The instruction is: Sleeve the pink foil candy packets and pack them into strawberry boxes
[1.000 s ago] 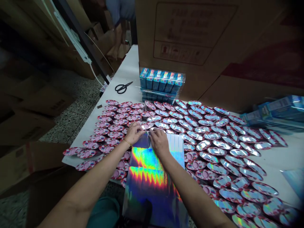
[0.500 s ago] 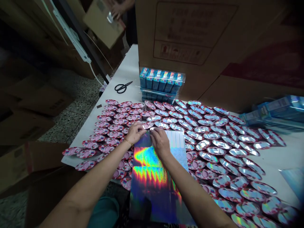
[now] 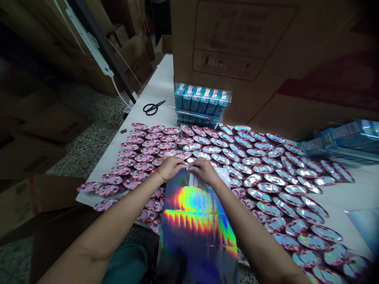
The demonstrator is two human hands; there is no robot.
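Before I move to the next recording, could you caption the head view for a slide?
Both hands meet at the top of a shiny rainbow sheet, among rows of oval pieces.

We record rainbow bands, yellow and red into green and blue, across the silver holographic rectangular sheet. We see red-and-white rims with pink round centres on the oval-topped pieces at left, and silvery, iridescent tops on the oval-topped pieces at right. We note bright blue on the clear-wrapped row of small boxes and black on the metal scissors.
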